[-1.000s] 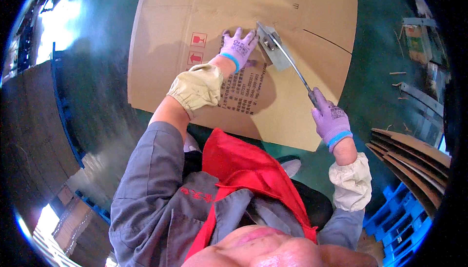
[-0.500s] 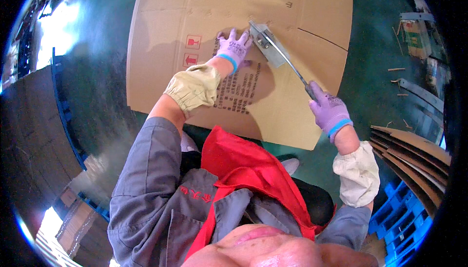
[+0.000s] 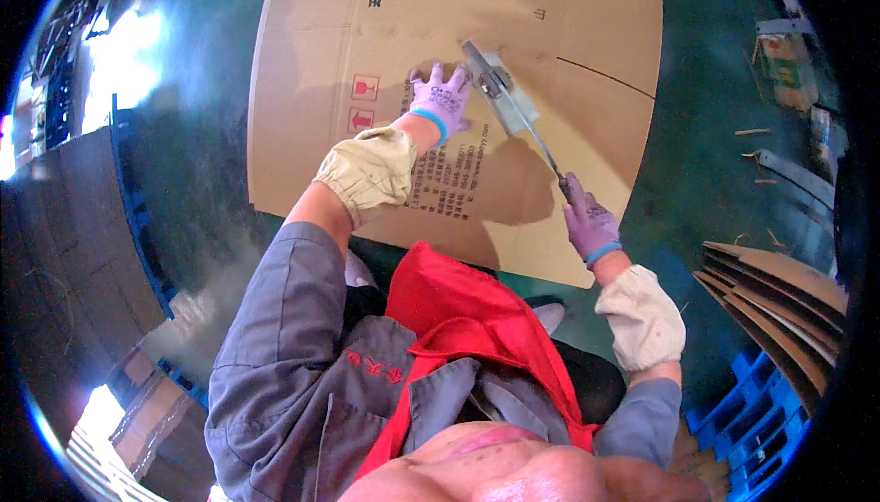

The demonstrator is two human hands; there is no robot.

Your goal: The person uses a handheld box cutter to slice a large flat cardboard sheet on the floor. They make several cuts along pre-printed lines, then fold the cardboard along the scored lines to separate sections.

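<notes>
A large flat brown cardboard sheet (image 3: pixel 307 167) with dark print and red symbols lies in front of me. My left hand (image 3: pixel 440 100), in a purple glove, rests on it with spread fingers, close beside a metal tool. The tool has a flat pale metal plate (image 3: pixel 522 110) on the cardboard and a long narrow lever (image 3: pixel 534 133) running across it. My right hand (image 3: pixel 590 223), in a matching glove, is closed round the lever's near end, by the sheet's right side. Whether the lever's far end cuts into the cardboard cannot be made out.
A dark slit (image 3: pixel 605 77) runs through the sheet's right part. Several stacked cardboard sheets (image 3: pixel 779 286) lean at the lower right above a blue pallet (image 3: pixel 756 419). Scraps and a metal bar (image 3: pixel 796 175) lie on the green floor (image 3: pixel 701 89). More cardboard stands at the left.
My right hand has come left and slightly nearer to me, swinging the lever's near end with it. My left hand stays spread in almost the same place on the cardboard.
</notes>
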